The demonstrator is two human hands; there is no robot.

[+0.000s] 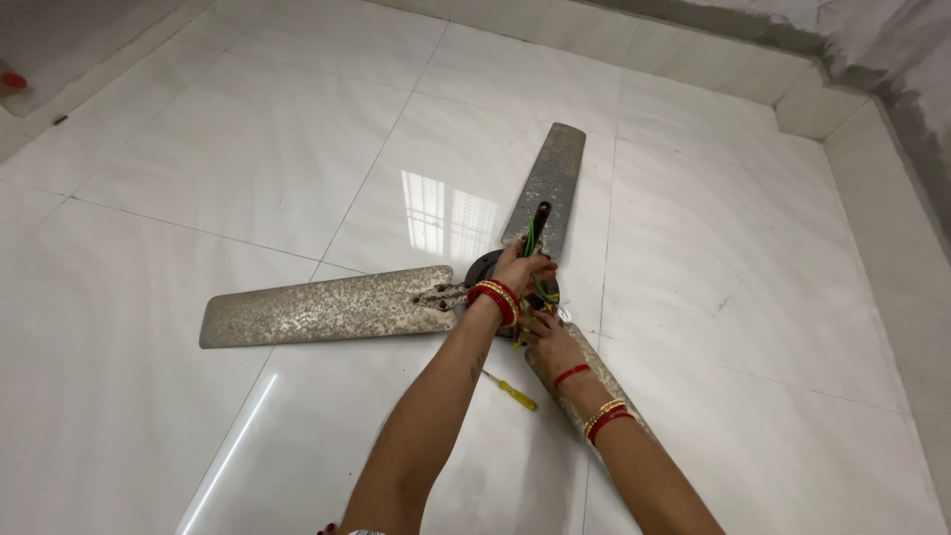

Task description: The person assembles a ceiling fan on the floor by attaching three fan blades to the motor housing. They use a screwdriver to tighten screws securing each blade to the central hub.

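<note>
— So, from the head camera, where was the ceiling fan (475, 287) lying?

— Flat on the white tiled floor (248, 168), well out from the walls. You had its dark motor hub (485, 266) right under your hands, with three mottled, rust-speckled blades spreading from it: one pointing left (327, 307), one pointing up and away from you (550, 183), and one running back toward you (594, 391), mostly covered by your right forearm.

— And your left hand?

— Your left hand (520, 269) sat on top of the hub, fingers curled closed around the base of the short dark rod (538, 223) that stood up from the middle. Green and yellow wires (532, 238) ran along that rod and down past your fingers.

— The right hand?

— Your right hand (550, 342) lay just beside the hub on its near side, touching the root of the third blade, fingers bent toward the wires. Whether it actually gripped anything, I could not tell; the left wrist hid the fingertips.

— Anything else close by?

— A yellow-handled screwdriver (510, 391) lay on the floor between your two forearms, near the hub but apart from both hands. Red and gold bangles (495, 297) ringed your left wrist.
</note>
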